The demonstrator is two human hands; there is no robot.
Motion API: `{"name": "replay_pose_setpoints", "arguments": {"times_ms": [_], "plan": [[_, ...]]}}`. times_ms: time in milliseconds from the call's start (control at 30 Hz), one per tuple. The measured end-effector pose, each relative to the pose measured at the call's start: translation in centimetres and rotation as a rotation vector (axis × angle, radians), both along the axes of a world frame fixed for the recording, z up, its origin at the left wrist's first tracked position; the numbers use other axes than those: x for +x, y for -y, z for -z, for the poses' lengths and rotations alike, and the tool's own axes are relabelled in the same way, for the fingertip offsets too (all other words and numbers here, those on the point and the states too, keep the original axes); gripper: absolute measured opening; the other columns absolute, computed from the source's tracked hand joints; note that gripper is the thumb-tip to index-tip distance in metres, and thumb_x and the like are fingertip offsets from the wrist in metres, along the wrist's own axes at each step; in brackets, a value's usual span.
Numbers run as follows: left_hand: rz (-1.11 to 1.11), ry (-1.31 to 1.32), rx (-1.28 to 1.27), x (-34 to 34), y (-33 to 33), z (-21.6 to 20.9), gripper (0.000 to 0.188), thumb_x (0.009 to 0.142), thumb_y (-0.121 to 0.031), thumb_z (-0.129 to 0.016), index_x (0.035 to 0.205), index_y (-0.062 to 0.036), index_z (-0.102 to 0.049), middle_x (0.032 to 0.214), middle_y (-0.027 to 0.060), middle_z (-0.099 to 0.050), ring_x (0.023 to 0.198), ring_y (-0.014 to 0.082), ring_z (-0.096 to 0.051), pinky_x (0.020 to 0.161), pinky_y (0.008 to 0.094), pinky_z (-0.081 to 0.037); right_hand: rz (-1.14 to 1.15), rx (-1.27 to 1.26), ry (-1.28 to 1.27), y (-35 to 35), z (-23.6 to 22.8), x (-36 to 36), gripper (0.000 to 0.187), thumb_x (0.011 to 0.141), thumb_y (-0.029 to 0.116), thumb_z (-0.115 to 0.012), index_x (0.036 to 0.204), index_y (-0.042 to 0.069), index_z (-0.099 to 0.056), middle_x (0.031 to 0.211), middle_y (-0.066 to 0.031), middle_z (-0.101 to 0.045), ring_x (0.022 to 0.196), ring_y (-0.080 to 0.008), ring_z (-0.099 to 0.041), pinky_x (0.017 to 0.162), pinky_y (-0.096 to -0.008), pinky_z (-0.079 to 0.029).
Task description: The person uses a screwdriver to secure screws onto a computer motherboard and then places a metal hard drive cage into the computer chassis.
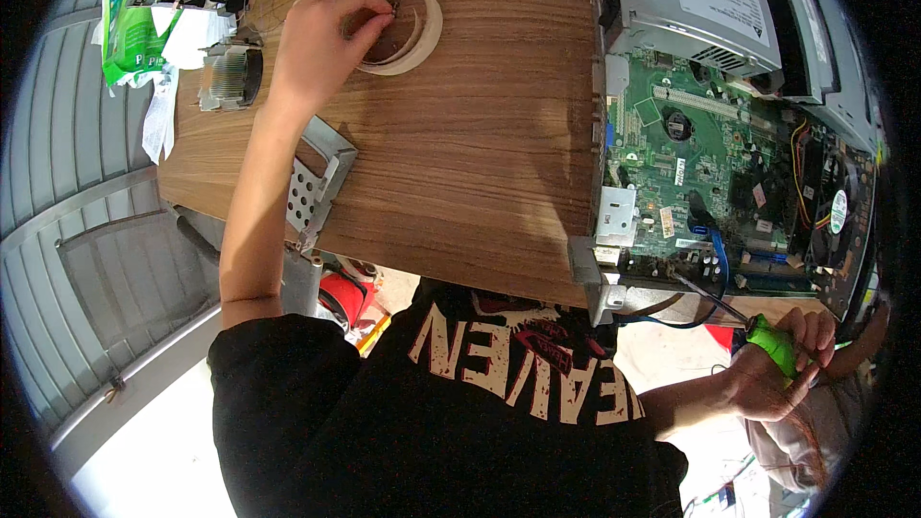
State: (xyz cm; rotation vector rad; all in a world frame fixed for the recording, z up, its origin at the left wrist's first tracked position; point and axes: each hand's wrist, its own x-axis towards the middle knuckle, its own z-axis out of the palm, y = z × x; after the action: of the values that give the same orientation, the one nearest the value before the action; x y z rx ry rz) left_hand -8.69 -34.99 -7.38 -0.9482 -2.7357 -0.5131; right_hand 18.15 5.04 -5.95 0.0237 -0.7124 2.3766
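Note:
My left hand (326,38) is over a pale ring that looks like a roll of tape (431,29), lying on the wooden table. Its thumb and fingertips are pinched together above the ring's opening; whatever is between them is too small to make out. A few tiny dark bits show inside the ring. At the lower right, my right hand (782,369) is wrapped round the green handle of a screwdriver (770,343). The screwdriver's thin shaft points up and left across the near edge of an opened computer case (602,293). Inside that case is a green circuit board (662,163).
A silver power supply (691,5) sits at the case's far end. Left on the table (470,163) are a perforated metal bracket (321,177), a finned heatsink (230,77) and a green wipes packet (134,43). Something red (345,297) lies below the table's edge.

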Motion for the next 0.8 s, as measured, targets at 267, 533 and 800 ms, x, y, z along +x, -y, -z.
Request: {"name": "replay_pose_setpoints", "arguments": {"times_ms": [267,533,800], "plan": [[0.035,-0.029,-0.076,-0.9,-0.9,-0.1,0.008,0.072,-0.006,-0.066,0.078,-0.0028,-0.063,0.092,0.0093,-0.059,0.089,0.0295,-0.057,0.077,0.0357,-0.046,0.169,0.025,0.069,0.9,-0.6,-0.2,0.027,0.069,-0.008,-0.057,0.081,0.006,-0.038,0.083,-0.0060,-0.035,0.068,-0.0115,-0.037,0.065,-0.0263,-0.030],[0.002,0.009,-0.106,-0.4,-0.7,-0.4,0.008,0.076,-0.004,-0.063,0.083,-0.0004,-0.062,0.096,0.0110,-0.058,0.092,0.0278,-0.056,0.081,0.0328,-0.044,0.135,-0.045,0.046,1.2,-0.7,0.1,0.028,0.071,-0.008,-0.059,0.082,0.008,-0.039,0.085,-0.0041,-0.036,0.066,-0.0089,-0.039,0.065,-0.0256,-0.030],[0.041,-0.091,-0.165,-0.6,-1.6,-0.1,0.009,0.077,-0.003,-0.064,0.086,-0.0016,-0.062,0.100,0.0117,-0.056,0.095,0.0288,-0.055,0.082,0.0342,-0.044,0.108,0.032,0.049,0.8,-0.4,0.6,0.026,0.074,-0.006,-0.059,0.083,0.008,-0.039,0.086,-0.0043,-0.037,0.065,-0.0081,-0.040,0.065,-0.0242,-0.030]]}}
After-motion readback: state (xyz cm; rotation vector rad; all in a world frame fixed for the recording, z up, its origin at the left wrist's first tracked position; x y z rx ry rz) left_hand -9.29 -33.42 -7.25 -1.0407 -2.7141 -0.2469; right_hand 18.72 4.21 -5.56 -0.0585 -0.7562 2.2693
